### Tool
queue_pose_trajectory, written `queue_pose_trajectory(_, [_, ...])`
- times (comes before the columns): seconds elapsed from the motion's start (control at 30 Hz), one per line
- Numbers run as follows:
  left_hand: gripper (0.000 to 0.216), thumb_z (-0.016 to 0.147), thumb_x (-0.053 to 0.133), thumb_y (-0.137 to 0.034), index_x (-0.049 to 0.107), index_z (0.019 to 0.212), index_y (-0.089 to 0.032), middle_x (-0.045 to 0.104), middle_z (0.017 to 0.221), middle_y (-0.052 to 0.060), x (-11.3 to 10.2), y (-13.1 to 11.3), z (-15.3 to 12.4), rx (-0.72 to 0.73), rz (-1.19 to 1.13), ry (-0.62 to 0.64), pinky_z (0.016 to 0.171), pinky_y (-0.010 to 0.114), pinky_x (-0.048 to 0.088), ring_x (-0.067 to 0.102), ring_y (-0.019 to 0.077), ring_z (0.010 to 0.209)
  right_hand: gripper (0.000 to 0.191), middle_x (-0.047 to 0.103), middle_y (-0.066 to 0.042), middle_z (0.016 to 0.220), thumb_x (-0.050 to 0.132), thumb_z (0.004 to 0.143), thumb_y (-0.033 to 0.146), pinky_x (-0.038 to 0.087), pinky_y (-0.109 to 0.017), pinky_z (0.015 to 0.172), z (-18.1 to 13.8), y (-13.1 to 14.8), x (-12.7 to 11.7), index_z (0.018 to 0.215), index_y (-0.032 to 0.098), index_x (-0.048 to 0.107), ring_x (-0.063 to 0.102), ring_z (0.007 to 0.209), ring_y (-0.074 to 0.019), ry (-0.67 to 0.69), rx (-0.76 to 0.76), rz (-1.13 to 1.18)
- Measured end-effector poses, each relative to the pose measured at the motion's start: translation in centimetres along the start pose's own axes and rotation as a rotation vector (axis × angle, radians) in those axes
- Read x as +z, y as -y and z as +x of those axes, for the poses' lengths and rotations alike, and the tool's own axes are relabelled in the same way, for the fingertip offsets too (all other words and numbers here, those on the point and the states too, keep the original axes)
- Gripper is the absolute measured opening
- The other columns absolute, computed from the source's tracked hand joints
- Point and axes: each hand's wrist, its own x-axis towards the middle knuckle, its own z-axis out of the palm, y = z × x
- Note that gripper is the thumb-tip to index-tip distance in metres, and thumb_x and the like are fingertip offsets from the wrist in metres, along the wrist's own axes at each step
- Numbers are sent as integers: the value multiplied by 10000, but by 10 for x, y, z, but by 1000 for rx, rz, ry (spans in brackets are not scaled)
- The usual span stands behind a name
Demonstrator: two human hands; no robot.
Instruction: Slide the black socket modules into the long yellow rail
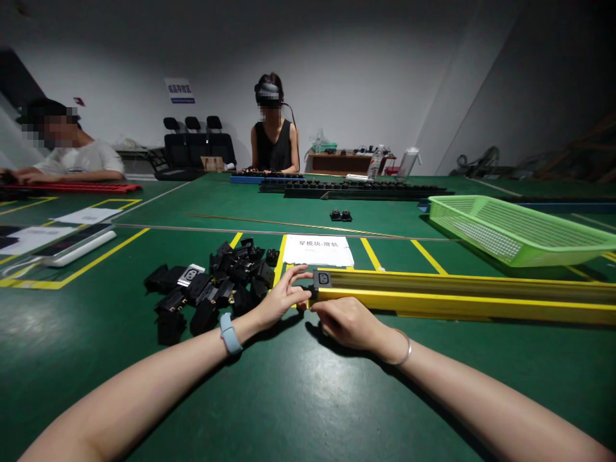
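Observation:
A long yellow rail (462,301) lies across the table to the right, its channel facing up. At its left end sits a black socket module (322,278), at least partly inside the channel. My left hand (283,298) reaches this end from the left, its thumb and fingers closed about the module's outer side. Curled against the rail's near side by the same end is my right hand (349,319); its fingertips are partly hidden. Left of my left hand lies a heap of black modules (212,289), and one piece (191,274) in it has a pale face.
A green basket (520,240) stands behind the rail at right. Beyond a printed sheet (318,250) are two small black modules (341,215) and a thin rod (289,223). Black rails (356,190) lie farther back. Two people sit across the table; a white device (81,247) is at left.

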Motion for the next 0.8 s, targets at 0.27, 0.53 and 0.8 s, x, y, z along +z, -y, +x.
queue_pose_trajectory(0.27, [589, 817, 631, -288, 353, 1336, -288, 405, 1402, 138, 1, -1, -1, -4, -35, 56, 653, 283, 486, 570, 54, 629, 372, 645, -17, 673, 420, 893, 177, 352, -222, 501, 2, 7, 0, 1255, 99, 388, 602, 525, -142, -21, 169, -96])
queue_pose_trajectory(0.53, [603, 836, 583, -279, 311, 1372, -319, 342, 1468, 148, 1, -3, -2, -6, -50, 138, 651, 299, 482, 600, 68, 616, 557, 682, -26, 678, 431, 918, 292, 253, -224, 454, 5, 18, 5, 1408, 101, 248, 595, 454, -158, 103, 417, -295])
queue_pose_trajectory(0.8, [634, 861, 569, -279, 231, 1397, -317, 349, 1446, 165, 6, -6, -4, 2, 28, 242, 726, 308, 467, 613, 72, 670, 507, 689, -41, 669, 402, 946, 338, 243, -228, 450, 6, 23, 7, 1377, 90, 308, 620, 466, -162, 127, 513, -332])
